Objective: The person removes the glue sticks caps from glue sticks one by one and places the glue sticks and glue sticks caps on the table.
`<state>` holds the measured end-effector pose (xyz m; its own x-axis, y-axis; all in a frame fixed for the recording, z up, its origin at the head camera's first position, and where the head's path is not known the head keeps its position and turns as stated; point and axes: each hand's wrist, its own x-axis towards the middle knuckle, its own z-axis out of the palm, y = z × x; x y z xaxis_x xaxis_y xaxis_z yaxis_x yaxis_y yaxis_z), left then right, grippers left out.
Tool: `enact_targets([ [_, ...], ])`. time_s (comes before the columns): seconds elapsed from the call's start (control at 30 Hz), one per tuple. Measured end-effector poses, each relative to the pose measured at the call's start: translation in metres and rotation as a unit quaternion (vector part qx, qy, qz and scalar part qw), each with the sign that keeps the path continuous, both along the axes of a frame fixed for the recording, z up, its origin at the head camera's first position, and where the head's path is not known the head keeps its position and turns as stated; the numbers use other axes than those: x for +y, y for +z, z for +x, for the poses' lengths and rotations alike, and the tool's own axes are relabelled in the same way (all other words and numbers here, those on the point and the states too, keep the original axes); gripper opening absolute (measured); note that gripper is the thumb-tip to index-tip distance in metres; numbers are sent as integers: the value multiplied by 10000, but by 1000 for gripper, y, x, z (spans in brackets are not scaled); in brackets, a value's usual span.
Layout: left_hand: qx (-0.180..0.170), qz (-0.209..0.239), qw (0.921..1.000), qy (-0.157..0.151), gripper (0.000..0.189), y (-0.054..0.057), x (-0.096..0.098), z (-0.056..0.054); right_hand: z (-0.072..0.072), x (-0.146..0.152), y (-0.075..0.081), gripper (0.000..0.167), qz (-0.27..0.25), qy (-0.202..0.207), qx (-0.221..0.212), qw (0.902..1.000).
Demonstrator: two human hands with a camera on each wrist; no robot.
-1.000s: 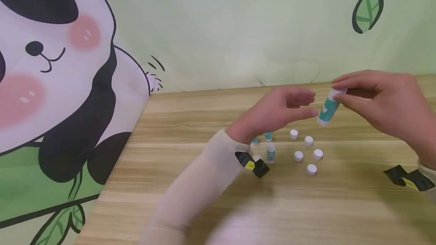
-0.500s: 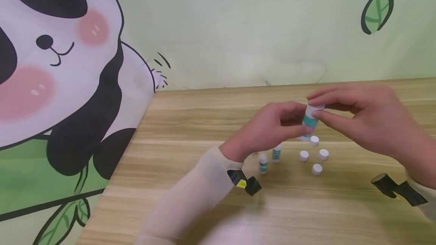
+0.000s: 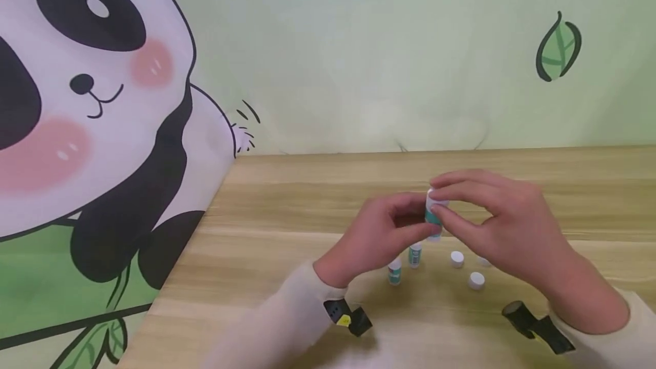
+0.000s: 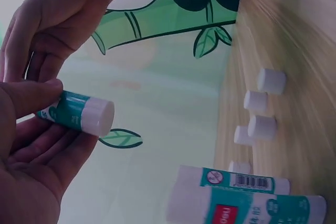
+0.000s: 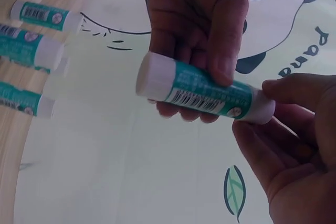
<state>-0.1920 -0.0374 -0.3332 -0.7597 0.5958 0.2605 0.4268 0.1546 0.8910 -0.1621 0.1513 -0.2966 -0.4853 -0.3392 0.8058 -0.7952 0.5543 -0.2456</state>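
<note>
Both hands hold one glue stick (image 3: 433, 216), white-ended with a teal label, above the table. My left hand (image 3: 376, 232) grips it round the labelled middle; its thumb lies along the label in the right wrist view. At the upper white end, my right hand (image 3: 504, 226) pinches with thumb and fingers, as its fingertips (image 5: 273, 88) show. The other white end (image 4: 100, 116) points down, free of the fingers. Below the left hand stand two upright glue sticks, one nearer (image 3: 394, 272) and one farther (image 3: 414, 255). Several white caps (image 3: 476, 281) lie to their right, one partly behind the right hand.
The wooden table (image 3: 277, 215) meets a pale green wall sheet (image 3: 328, 61) at its back edge. A printed panda (image 3: 169, 175) covers the left side. More standing glue sticks (image 5: 23, 98) show in the right wrist view.
The right hand has brought the glue stick left and down to the left hand, whose fingers have closed round it. Both hands have since come lower; the stick is more upright.
</note>
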Motion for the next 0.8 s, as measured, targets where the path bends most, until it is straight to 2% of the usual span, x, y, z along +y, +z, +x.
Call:
enact_targets([
  [0.07, 107, 90, 9998, 141, 31, -4, 0, 2, 2, -4, -2, 10, -68, -121, -105, 9998],
  [0.2, 643, 145, 9973, 315, 29, -7, 1, 3, 4, -6, 0, 19, -105, -440, -295, 9985],
  [0.27, 919, 113, 9951, 338, 30, -8, 3, 3, 5, -7, 2, 19, -84, -579, -390, 9975],
  [0.37, 1142, 41, 9930, 289, 29, -9, 4, 2, 8, -6, 4, 18, 8, -703, -528, 9961],
  [0.53, 1111, -127, 9937, 108, 29, -10, 2, 2, 11, -5, 6, 19, 133, -644, -643, 9958],
  [0.8, 714, -258, 9967, -306, 29, -10, -5, 4, 15, -2, 5, 26, 93, -441, -1070, 9932],
])
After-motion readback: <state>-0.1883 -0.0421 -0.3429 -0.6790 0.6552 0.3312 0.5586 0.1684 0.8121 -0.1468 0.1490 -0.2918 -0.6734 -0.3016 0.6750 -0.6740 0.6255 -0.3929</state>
